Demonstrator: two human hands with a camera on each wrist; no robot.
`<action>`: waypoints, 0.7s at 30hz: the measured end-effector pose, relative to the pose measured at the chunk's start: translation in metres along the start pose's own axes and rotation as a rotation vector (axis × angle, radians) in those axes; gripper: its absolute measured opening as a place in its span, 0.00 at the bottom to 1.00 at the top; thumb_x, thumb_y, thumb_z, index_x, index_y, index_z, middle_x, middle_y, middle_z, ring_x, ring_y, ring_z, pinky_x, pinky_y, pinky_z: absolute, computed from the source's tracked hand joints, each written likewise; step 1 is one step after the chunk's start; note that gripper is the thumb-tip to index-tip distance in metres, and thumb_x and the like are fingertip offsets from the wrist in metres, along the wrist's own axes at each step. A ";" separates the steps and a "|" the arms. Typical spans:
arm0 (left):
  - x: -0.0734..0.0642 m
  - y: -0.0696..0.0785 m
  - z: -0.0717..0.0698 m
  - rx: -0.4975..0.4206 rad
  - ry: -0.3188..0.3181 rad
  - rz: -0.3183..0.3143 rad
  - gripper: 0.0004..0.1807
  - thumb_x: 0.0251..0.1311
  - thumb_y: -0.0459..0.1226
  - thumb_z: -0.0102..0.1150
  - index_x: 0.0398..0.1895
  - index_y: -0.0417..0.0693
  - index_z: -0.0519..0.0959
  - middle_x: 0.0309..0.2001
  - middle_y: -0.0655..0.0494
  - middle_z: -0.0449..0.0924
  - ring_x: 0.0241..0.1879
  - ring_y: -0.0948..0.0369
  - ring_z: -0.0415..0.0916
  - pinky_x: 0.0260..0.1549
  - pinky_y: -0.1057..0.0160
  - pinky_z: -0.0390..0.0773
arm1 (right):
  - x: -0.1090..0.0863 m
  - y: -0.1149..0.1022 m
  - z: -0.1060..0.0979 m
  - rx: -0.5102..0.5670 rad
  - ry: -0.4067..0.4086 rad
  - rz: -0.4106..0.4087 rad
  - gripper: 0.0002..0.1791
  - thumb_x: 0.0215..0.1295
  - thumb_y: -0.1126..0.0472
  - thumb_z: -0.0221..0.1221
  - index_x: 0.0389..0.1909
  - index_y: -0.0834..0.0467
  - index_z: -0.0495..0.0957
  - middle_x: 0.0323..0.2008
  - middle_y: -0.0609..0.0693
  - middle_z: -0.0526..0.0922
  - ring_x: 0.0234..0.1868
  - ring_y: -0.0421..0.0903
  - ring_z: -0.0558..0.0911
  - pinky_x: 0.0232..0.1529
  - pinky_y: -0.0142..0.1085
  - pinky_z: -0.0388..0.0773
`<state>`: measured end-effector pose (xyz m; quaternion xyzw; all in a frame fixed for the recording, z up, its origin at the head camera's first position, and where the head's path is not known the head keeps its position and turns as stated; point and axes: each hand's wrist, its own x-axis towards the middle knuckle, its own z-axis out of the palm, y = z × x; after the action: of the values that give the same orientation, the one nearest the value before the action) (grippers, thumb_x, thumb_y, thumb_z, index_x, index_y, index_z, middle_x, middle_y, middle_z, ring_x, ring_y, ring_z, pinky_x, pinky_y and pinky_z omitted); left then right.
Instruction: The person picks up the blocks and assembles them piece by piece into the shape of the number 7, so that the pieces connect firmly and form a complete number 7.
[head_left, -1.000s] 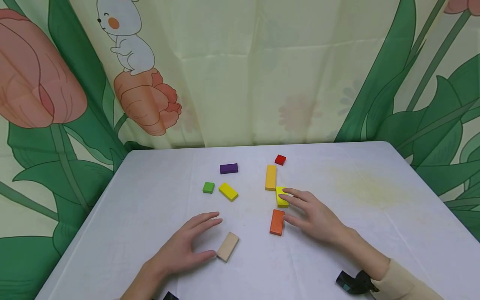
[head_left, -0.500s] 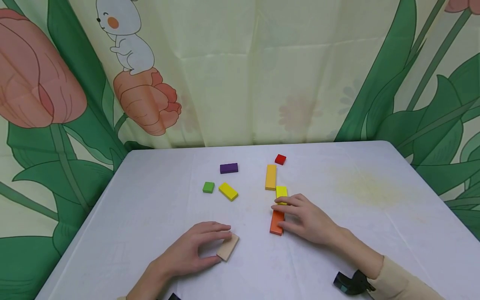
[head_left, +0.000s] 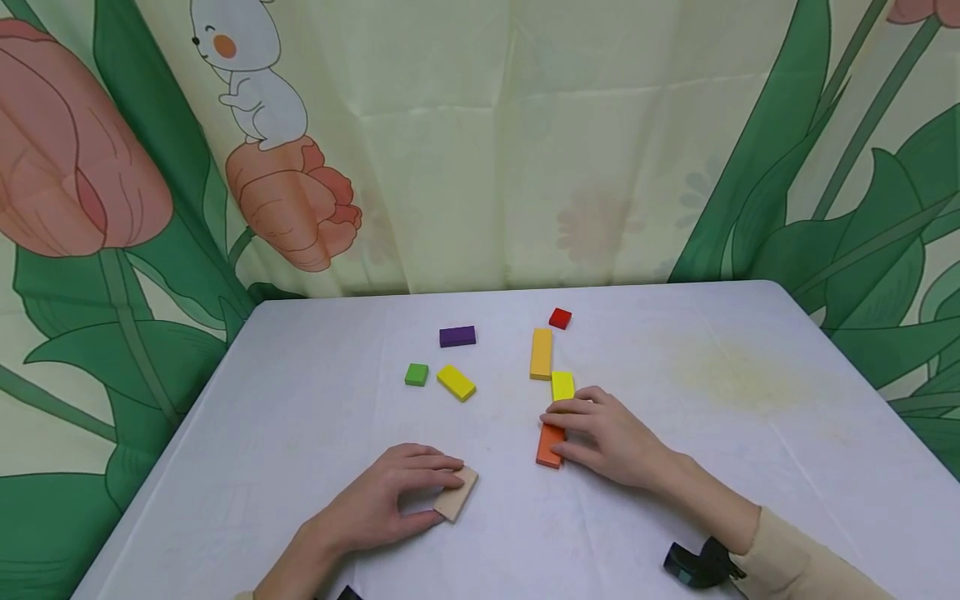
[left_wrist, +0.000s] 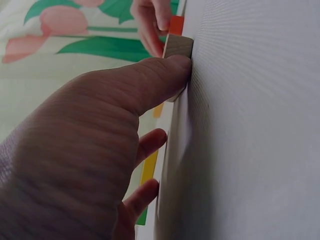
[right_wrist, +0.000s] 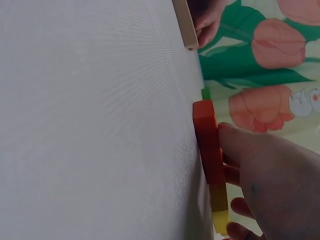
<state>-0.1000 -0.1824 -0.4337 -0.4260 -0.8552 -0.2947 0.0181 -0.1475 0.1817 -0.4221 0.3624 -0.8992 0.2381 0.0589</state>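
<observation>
Pale curtain fabric point(head_left: 450, 183) printed with tulips and a white animal on a carrot hangs behind a surface point(head_left: 735, 475) covered in white cloth. At the near middle, a flat rectangular beige wood-grained block point(head_left: 459, 497) lies aslant; the person's left grip point(head_left: 382, 497) is closed to about the block's length, thumb against the near end and fingertips at the far part.

Farther right, the person's right grip point(head_left: 611, 442) pinches a flat rectangular orange block point(head_left: 550, 451), thumb on its right side and fingers bent over its far end. Just beyond lies a bright yellow rectangular block point(head_left: 562, 385), partly covered by the fingers; whether it touches the orange one cannot be told. An amber oblong block point(head_left: 541, 354) stretches beyond that, slightly left, with a small red block point(head_left: 560, 318) near its far end.

On the left half, well apart from both grips, a dark purple oblong block point(head_left: 457, 337) lies farthest, nearer a small green block point(head_left: 416, 375) and, just right of it, a slanted yellow oblong block point(head_left: 456, 383).
</observation>
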 end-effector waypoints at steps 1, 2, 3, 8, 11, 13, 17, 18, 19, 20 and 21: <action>0.001 0.000 0.000 0.002 -0.002 -0.003 0.24 0.57 0.39 0.74 0.58 0.64 0.83 0.62 0.73 0.75 0.62 0.64 0.70 0.60 0.54 0.72 | 0.000 0.000 0.000 -0.004 0.003 -0.004 0.22 0.63 0.54 0.69 0.59 0.52 0.84 0.54 0.42 0.83 0.56 0.45 0.71 0.52 0.44 0.77; 0.001 0.000 0.000 0.005 -0.001 -0.005 0.24 0.57 0.40 0.74 0.58 0.64 0.83 0.62 0.73 0.76 0.61 0.64 0.70 0.60 0.54 0.72 | 0.001 -0.001 0.001 -0.005 0.008 -0.009 0.22 0.63 0.54 0.69 0.59 0.52 0.84 0.54 0.42 0.83 0.56 0.46 0.71 0.51 0.45 0.76; 0.002 0.001 0.001 0.007 -0.003 -0.004 0.24 0.57 0.40 0.74 0.58 0.64 0.83 0.62 0.74 0.76 0.61 0.65 0.70 0.60 0.54 0.72 | 0.002 -0.001 0.001 -0.008 0.011 -0.013 0.22 0.63 0.54 0.69 0.59 0.52 0.84 0.54 0.43 0.83 0.56 0.47 0.71 0.51 0.46 0.76; 0.006 0.002 0.002 0.017 -0.009 0.007 0.22 0.57 0.40 0.75 0.56 0.63 0.84 0.60 0.75 0.77 0.60 0.66 0.71 0.59 0.55 0.72 | 0.006 -0.003 0.002 -0.034 0.001 -0.004 0.23 0.64 0.53 0.69 0.60 0.52 0.83 0.54 0.44 0.83 0.56 0.49 0.71 0.50 0.49 0.73; 0.009 0.002 0.004 0.022 -0.015 0.008 0.22 0.58 0.41 0.74 0.57 0.63 0.84 0.60 0.75 0.77 0.59 0.66 0.71 0.59 0.55 0.72 | 0.009 -0.004 0.002 -0.049 -0.016 0.019 0.24 0.64 0.53 0.69 0.61 0.51 0.83 0.53 0.44 0.83 0.56 0.48 0.70 0.50 0.48 0.72; 0.010 0.003 0.004 0.022 -0.019 0.003 0.22 0.58 0.42 0.74 0.57 0.63 0.84 0.60 0.75 0.77 0.59 0.66 0.71 0.59 0.55 0.73 | 0.011 -0.005 0.002 -0.058 -0.031 0.039 0.24 0.64 0.52 0.69 0.61 0.50 0.83 0.53 0.43 0.83 0.56 0.47 0.70 0.51 0.48 0.70; 0.013 0.006 0.006 0.019 -0.037 -0.025 0.22 0.59 0.43 0.73 0.57 0.63 0.84 0.60 0.75 0.77 0.59 0.67 0.71 0.59 0.54 0.72 | 0.016 -0.006 0.004 -0.091 -0.046 0.060 0.24 0.64 0.51 0.68 0.61 0.49 0.83 0.52 0.43 0.84 0.55 0.47 0.70 0.51 0.48 0.68; 0.014 0.007 0.006 0.020 -0.042 -0.033 0.22 0.59 0.43 0.73 0.58 0.63 0.84 0.60 0.75 0.76 0.60 0.67 0.71 0.59 0.54 0.72 | 0.018 -0.007 0.004 -0.098 -0.045 0.061 0.24 0.64 0.51 0.69 0.60 0.49 0.83 0.52 0.43 0.84 0.55 0.47 0.70 0.52 0.49 0.68; 0.016 0.007 0.006 0.021 -0.048 -0.044 0.22 0.59 0.43 0.73 0.58 0.63 0.84 0.61 0.76 0.76 0.60 0.67 0.71 0.60 0.54 0.72 | 0.020 -0.007 0.005 -0.105 -0.044 0.063 0.23 0.64 0.51 0.69 0.60 0.49 0.83 0.52 0.43 0.84 0.55 0.47 0.70 0.52 0.50 0.67; 0.017 0.008 0.007 0.022 -0.055 -0.056 0.22 0.60 0.44 0.72 0.58 0.63 0.84 0.61 0.76 0.76 0.60 0.67 0.71 0.60 0.54 0.72 | 0.021 -0.007 0.005 -0.114 -0.045 0.065 0.23 0.64 0.51 0.69 0.60 0.49 0.83 0.52 0.44 0.84 0.55 0.48 0.70 0.53 0.50 0.67; 0.018 0.009 0.007 0.022 -0.062 -0.069 0.21 0.60 0.44 0.72 0.58 0.63 0.84 0.61 0.76 0.76 0.60 0.66 0.71 0.60 0.53 0.72 | 0.023 -0.007 0.006 -0.119 -0.045 0.066 0.23 0.64 0.51 0.69 0.60 0.49 0.83 0.52 0.44 0.84 0.56 0.48 0.71 0.53 0.51 0.67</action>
<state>-0.1032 -0.1619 -0.4301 -0.4048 -0.8728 -0.2724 -0.0137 -0.1590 0.1603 -0.4178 0.3337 -0.9243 0.1776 0.0524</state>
